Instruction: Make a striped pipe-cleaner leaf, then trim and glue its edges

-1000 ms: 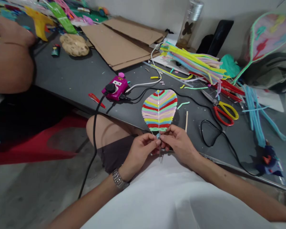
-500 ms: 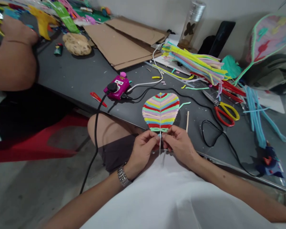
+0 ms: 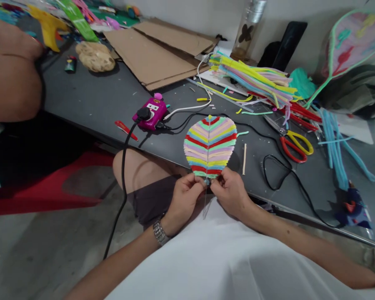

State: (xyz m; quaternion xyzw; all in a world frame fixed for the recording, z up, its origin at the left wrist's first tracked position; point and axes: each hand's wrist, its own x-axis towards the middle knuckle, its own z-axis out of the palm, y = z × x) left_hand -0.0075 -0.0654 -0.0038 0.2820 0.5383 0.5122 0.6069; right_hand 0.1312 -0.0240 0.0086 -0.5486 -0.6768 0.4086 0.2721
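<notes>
Head view is showing the left hand (image 3: 184,196) and right hand (image 3: 229,189) pinching shut on the base of the striped leaf (image 3: 210,143), which is standing upright over the near edge of the table (image 3: 96,100). The leaf is likely handling as light and bendable, with its stem (image 3: 205,205) offering the firmest hold.

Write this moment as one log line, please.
left hand: pinches base of rainbow-striped leaf-shaped pipe-cleaner piece | right hand: pinches same base | piece: held above dark grey table | nearby: red-and-yellow scissors
</notes>
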